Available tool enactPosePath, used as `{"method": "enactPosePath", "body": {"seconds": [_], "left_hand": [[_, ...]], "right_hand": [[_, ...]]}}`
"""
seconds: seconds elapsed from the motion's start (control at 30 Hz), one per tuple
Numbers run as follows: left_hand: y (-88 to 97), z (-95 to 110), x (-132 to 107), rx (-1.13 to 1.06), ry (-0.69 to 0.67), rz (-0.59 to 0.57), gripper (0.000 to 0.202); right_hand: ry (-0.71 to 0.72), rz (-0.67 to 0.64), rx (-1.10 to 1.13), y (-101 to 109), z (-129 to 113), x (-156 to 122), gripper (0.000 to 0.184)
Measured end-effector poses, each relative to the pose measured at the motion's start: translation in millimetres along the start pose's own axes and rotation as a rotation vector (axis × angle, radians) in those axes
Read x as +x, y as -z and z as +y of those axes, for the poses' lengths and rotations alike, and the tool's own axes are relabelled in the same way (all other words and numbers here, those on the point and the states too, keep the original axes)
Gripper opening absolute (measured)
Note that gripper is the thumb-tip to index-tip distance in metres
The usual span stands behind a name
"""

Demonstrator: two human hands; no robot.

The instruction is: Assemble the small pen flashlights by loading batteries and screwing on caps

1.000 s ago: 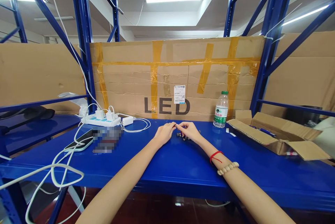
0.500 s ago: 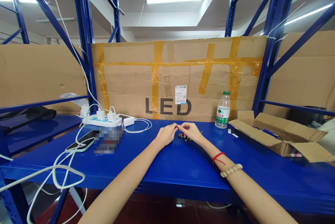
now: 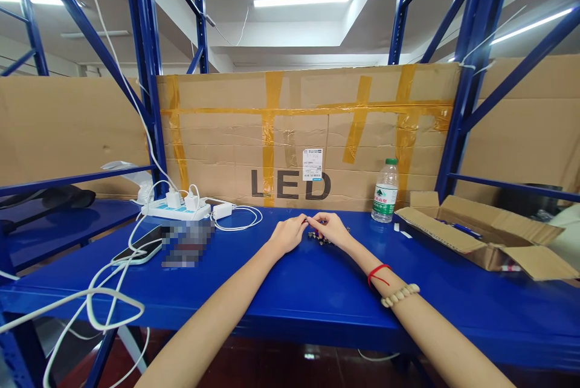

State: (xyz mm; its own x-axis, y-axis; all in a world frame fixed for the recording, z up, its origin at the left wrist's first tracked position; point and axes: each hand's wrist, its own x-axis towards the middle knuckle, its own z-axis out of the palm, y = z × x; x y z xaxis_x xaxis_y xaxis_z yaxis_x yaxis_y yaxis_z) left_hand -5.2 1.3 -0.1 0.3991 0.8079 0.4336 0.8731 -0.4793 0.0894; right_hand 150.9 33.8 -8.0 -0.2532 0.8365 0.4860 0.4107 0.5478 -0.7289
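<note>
Since the earlier frame: slight view drift only, on my feed. Bare left hand (image 3: pixel 287 236), bare right hand (image 3: pixel 332 228), frame centre: grips pinching a tiny dark piece (image 3: pixel 306 220). Small dark metallic pieces (image 3: pixel 323 241): scattered on blue worktop (image 3: pixel 312 285), beneath right hand.

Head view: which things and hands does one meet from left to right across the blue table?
Black-screened phone, white rectangular plastic block, left hand, right hand, green-capped clear plastic bottle, open brown cardboard box.
</note>
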Motion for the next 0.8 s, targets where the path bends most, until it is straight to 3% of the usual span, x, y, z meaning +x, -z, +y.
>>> {"method": "enactPosePath", "body": {"seconds": [0.8], "left_hand": [[5.2,4.8,-0.9,-0.004,0.022,-0.032,0.026]], "right_hand": [[0.003,0.013,-0.068,1.8,-6.0,-3.8,0.037]]}}
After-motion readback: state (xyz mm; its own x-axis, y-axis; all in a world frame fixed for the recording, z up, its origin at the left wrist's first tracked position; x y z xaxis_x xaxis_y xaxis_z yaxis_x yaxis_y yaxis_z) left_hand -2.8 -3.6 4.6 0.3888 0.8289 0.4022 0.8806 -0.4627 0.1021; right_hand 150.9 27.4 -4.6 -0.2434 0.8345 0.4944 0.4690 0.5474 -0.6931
